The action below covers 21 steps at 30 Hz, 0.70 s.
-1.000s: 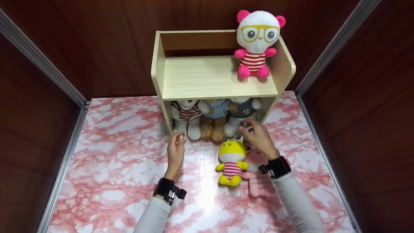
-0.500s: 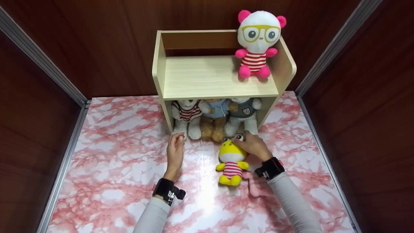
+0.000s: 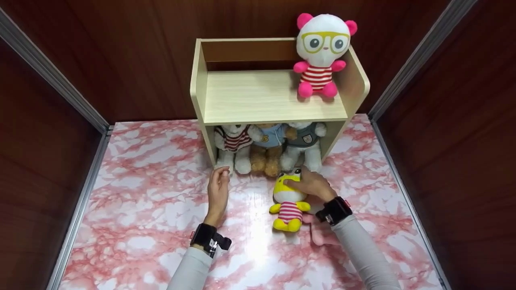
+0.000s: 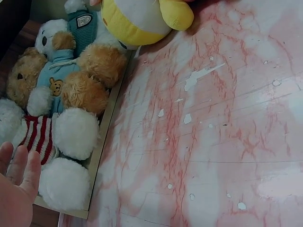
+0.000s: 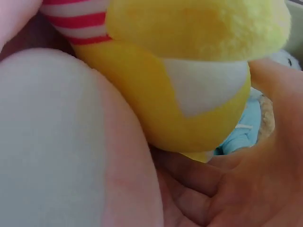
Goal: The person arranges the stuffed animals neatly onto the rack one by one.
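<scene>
A yellow frog plush [image 3: 290,211] in a pink-striped shirt lies on the marbled surface in front of the shelf. My right hand [image 3: 314,186] grips its head, the thumb across the yellow face. In the right wrist view the fingers [image 5: 189,203] curl behind the yellow head [image 5: 128,90]. Partly hidden under that forearm is a pink plush [image 3: 320,233]. My left hand [image 3: 218,193] holds nothing, its fingers relaxed by the lower left corner of the shelf. In the left wrist view it is nearest to the white bear [image 4: 64,184] in red stripes.
A pale wooden shelf [image 3: 242,96] stands at the back. On its upper board sits a panda plush [image 3: 316,76] with pink ears. Its lower level holds the striped bear, a brown bear [image 3: 266,155] in light blue and a white bear [image 3: 300,151] in grey. Dark walls enclose the sides.
My right hand has come down from in front of the grey-shirted bear onto the frog plush's head and now grips it. The left hand has hardly moved.
</scene>
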Each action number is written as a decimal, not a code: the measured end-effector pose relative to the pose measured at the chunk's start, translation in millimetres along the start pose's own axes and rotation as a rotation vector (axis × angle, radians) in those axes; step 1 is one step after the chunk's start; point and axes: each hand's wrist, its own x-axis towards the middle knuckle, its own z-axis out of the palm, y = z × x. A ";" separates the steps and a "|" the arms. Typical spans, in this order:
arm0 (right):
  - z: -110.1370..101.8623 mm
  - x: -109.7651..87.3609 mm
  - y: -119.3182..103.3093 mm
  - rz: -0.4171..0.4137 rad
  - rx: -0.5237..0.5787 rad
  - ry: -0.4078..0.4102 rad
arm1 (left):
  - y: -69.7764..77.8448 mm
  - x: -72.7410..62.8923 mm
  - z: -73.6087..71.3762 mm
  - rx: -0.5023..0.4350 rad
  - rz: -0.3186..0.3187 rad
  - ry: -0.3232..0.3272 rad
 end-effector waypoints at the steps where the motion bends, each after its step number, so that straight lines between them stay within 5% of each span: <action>1: 0.4 -0.1 0.1 -0.011 0.003 0.003 | -0.2 0.0 0.2 -0.002 0.000 0.000; 21: -2.9 -3.5 -8.3 -0.133 0.105 0.018 | -0.3 -1.3 2.6 0.033 -0.016 -0.031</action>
